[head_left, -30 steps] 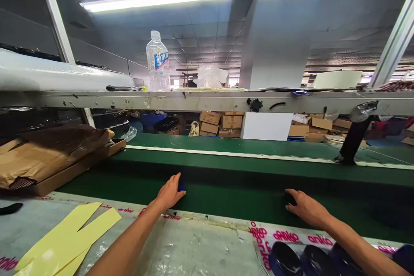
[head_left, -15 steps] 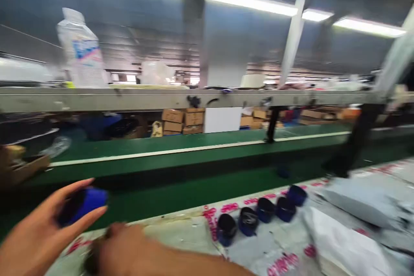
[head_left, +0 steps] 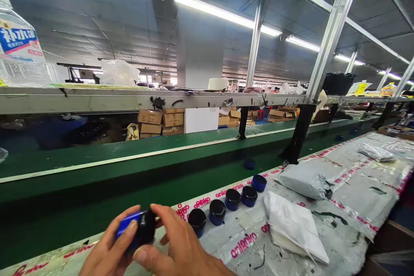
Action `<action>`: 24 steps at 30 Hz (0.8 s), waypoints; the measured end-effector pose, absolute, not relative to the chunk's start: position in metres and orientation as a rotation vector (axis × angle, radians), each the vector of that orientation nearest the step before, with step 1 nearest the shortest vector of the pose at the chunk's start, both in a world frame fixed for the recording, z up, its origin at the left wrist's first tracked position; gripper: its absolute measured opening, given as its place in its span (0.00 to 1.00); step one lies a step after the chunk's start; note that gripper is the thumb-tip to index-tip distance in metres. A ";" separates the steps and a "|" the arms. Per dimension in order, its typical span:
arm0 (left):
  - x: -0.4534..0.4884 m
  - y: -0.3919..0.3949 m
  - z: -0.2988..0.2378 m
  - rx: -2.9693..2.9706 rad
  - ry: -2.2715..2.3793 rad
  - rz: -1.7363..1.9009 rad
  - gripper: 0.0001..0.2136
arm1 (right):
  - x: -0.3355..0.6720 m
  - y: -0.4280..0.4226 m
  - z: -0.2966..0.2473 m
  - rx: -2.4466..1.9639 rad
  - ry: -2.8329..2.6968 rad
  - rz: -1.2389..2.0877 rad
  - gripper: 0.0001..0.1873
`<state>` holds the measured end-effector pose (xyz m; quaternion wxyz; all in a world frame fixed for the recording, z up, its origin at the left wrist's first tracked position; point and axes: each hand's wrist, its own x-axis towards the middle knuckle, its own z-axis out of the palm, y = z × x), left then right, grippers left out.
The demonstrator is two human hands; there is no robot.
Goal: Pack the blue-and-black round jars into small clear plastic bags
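Observation:
A small round piece (head_left: 147, 229), blue at one end and glossy black at the other, is tilted sideways between my two hands just above the bench edge. My left hand (head_left: 111, 243) grips the blue end, thumb on top. On the black end, the fingers and thumb of my right hand (head_left: 181, 241) close from the other side. Beside my right hand, several similar round pieces (head_left: 217, 212) stand in a slanting row with their black tops up. Another such piece (head_left: 249, 164) sits on the green conveyor belt (head_left: 161, 189).
White plastic sheeting with pink print (head_left: 244, 245) covers the bench. A folded white sheet (head_left: 294, 226) and a grey plastic packet (head_left: 304, 180) lie to the right. A metal rail (head_left: 123, 100) with posts spans the conveyor; a plastic bottle (head_left: 22, 51) stands there at left.
The view has swung right and steadied. My right hand, low and blurred before beside my left, now grips the black end of the piece that my left hand was holding.

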<state>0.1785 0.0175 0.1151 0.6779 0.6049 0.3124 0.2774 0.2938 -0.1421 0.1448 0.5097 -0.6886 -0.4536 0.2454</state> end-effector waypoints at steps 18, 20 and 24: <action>0.267 -0.038 0.060 2.517 0.530 0.204 0.37 | 0.414 -0.271 0.088 -2.239 -1.296 0.214 0.42; 0.273 -0.042 0.061 2.553 0.516 0.164 0.35 | 0.427 -0.269 0.090 -2.213 -1.285 0.156 0.37; 0.278 -0.042 0.065 2.592 0.520 0.171 0.30 | 0.500 -0.279 0.115 -2.322 -1.013 -0.057 0.20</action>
